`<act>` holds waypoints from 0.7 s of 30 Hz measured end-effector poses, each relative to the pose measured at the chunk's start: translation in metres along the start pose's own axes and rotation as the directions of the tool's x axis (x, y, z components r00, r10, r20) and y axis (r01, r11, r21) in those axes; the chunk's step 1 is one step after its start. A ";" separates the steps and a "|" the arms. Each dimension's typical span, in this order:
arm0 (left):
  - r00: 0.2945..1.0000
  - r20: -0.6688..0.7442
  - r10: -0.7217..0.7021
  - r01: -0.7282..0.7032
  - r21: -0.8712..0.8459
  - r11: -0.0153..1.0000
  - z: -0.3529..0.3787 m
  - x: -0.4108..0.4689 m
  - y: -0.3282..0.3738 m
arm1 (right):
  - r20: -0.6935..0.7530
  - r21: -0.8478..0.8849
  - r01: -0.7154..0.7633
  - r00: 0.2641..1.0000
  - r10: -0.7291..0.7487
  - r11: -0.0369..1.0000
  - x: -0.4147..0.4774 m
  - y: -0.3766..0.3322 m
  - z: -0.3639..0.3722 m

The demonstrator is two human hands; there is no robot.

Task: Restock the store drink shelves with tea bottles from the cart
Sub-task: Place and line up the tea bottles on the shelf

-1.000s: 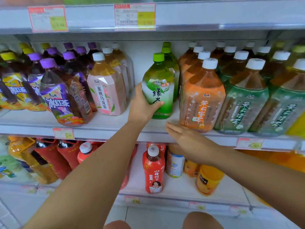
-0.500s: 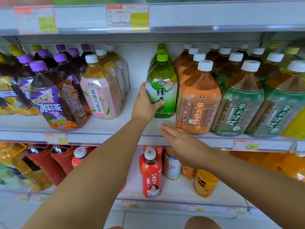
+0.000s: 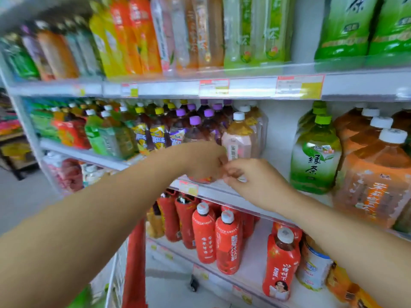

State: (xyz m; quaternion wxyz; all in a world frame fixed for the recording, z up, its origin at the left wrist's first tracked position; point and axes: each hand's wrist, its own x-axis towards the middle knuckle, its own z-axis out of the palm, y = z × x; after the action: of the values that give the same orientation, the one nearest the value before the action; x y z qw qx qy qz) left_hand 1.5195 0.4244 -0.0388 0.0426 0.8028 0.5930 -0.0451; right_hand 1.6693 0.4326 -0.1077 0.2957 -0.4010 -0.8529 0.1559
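The green tea bottle (image 3: 315, 152) with a green cap stands alone on the middle shelf (image 3: 222, 187), free of both hands. My left hand (image 3: 205, 162) is curled over the lower half of the front purple-capped iced tea bottle (image 3: 195, 132). My right hand (image 3: 253, 182) hovers just right of it, fingers curled in front of the base of the pink-labelled peach oolong bottle (image 3: 239, 138). Motion blur hides whether the right fingers hold anything.
Orange-labelled tea bottles (image 3: 375, 174) stand right of the green one. Red bottles (image 3: 226, 241) fill the lower shelf, and green and yellow bottles line the upper shelf (image 3: 244, 87). A white wire cart edge (image 3: 119, 276) and a red strip (image 3: 135, 263) show at the lower left.
My left hand let go of the green tea bottle and moved left to the purple-capped bottle. My right hand left the shelf edge and followed. The view swung left and up.
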 end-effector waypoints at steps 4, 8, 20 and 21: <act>0.951 -0.225 -0.211 0.172 -0.181 0.968 0.024 -0.068 -0.060 | 0.037 0.161 0.131 0.990 -0.139 0.978 0.023 -0.059 0.042; 0.848 -0.305 -0.433 0.276 -0.443 0.853 0.046 -0.134 -0.110 | 0.047 0.204 0.230 0.968 -0.245 0.952 0.034 -0.106 0.079; 0.677 0.166 -0.717 0.730 -0.275 0.626 0.191 -0.225 -0.196 | 0.264 0.187 0.150 0.944 -0.196 0.971 0.051 -0.134 0.133; 0.667 0.203 -0.717 0.745 -0.227 0.628 0.198 -0.227 -0.201 | 0.272 0.195 0.140 0.943 -0.191 0.971 0.057 -0.134 0.134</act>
State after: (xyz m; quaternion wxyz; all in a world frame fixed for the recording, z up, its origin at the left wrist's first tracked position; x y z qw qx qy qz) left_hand 1.2566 0.2441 -0.2108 0.1658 0.4744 0.8645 -0.0083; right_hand 1.4765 0.3886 -0.1229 0.2136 -0.2736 -0.9008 0.2608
